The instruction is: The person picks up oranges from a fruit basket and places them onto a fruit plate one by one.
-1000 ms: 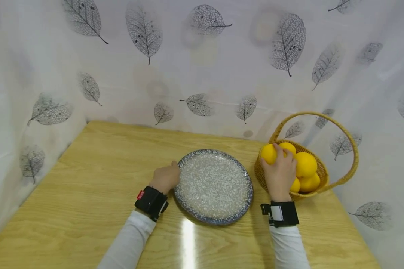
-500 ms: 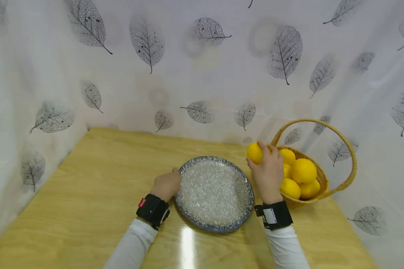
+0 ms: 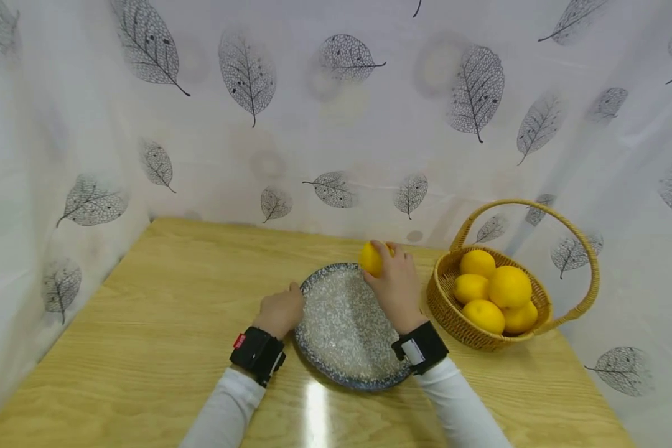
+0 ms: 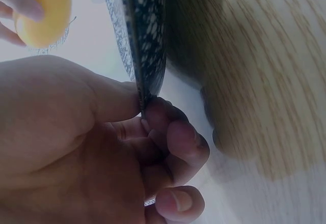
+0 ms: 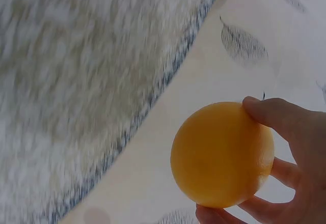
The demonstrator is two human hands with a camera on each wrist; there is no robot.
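Note:
A round speckled plate, grey-white with a dark blue rim, is on the wooden table. My left hand pinches its left rim, and the left wrist view shows the thumb on one face and curled fingers at the other. My right hand grips a smooth round yellow fruit above the plate's far right part. Its thumb and fingers lie around the fruit's side. Whether the fruit is a lemon or an orange I cannot tell. The right hand and wrist hide part of the plate's right side.
To the right of the plate stands a wicker basket with a tall arched handle, holding several yellow fruits. A pale leaf-patterned curtain hangs behind the table and along its sides.
My right hand has taken the yellow fruit out of the basket and carried it left to above the plate. My left hand keeps its hold on the rim.

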